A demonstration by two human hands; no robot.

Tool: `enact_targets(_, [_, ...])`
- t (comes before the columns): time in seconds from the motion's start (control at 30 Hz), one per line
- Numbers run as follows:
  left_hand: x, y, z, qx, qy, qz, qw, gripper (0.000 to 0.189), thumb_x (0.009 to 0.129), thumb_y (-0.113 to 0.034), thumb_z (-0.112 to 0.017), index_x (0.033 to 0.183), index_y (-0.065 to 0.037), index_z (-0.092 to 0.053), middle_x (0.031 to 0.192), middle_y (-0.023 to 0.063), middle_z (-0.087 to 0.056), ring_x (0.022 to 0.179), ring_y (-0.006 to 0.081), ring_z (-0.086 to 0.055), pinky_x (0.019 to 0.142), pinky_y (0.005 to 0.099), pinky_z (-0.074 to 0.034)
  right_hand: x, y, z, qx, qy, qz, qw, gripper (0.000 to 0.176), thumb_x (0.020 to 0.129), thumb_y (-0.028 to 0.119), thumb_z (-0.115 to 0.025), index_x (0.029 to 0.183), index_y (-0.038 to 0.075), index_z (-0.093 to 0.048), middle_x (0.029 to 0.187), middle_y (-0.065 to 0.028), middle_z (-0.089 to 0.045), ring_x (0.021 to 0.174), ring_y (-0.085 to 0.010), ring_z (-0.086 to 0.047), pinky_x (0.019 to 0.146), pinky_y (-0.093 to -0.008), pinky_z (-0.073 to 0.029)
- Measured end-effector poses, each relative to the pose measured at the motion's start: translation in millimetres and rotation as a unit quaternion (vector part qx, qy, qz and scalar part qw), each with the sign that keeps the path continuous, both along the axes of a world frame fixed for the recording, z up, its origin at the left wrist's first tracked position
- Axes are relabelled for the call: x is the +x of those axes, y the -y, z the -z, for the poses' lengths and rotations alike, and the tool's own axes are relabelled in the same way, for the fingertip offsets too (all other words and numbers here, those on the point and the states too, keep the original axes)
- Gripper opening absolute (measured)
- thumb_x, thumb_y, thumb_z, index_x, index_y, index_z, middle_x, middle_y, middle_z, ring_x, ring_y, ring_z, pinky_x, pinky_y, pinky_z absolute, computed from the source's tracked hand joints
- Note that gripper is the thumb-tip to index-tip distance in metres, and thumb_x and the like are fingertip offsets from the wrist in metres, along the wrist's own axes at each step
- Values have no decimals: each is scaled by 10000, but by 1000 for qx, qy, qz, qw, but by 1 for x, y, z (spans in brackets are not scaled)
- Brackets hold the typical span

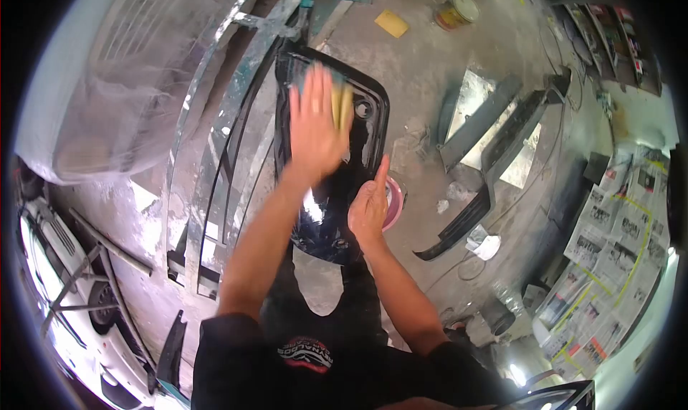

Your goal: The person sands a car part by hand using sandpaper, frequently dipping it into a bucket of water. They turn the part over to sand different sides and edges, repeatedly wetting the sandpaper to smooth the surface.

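A glossy black, wet-looking car panel (333,188) with a raised rim lies lengthwise in front of me. Near its far end, my left hand (315,127) presses flat on it, slightly blurred. A yellow sheet that looks like sandpaper (344,107) sticks out under the fingers of that hand. At the panel's right edge is my right hand (369,206), its visible finger stretched along the side; it appears to rest against the panel without gripping. Partly hidden behind this hand stands a pink round bucket (393,203).
Left of the panel runs a paint-spotted metal frame (233,116). Another yellow sheet (391,23) and a tin can (456,12) are on the floor ahead. Black bumper parts (494,159) lie to the right, near a newspaper-covered surface (616,245). A white car (79,302) stands at left.
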State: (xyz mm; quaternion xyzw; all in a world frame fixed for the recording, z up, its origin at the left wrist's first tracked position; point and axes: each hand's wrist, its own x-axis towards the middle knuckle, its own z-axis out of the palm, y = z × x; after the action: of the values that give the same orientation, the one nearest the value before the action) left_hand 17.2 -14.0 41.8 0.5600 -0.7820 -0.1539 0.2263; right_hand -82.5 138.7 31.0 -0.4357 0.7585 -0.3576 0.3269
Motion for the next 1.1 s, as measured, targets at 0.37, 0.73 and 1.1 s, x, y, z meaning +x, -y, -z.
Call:
enact_targets(0.37, [17,-42,25,53,-183,-177,966,538,989,-190,-538,1377,161,-409,1450,390,-372,1385,533,-325,1170,570,-247,0,4,3,12,-44,-7,999,637,1073,371,-291,1545,-48,-209,1336,-281,-510,1032,-347,-565,958,-409,-430])
enact_targets(0.73, [54,-52,44,125,-315,-217,915,489,996,-220,-541,1298,159,-477,1438,349,-409,1358,467,-388,1165,474,-289,2,10,0,-15,-104,-30,994,626,1082,369,-266,1552,-37,-190,1521,-304,-346,1403,-418,-359,1161,-406,-252])
enact_targets(1.1, [74,-127,54,231,-310,-238,891,593,1001,-227,-504,1430,144,-332,1520,330,-316,1430,448,-299,1199,443,-240,8,18,-11,27,-69,-34,997,629,1082,328,-283,1539,-84,-151,1573,-329,-205,1476,-410,-223,1200,-408,-174])
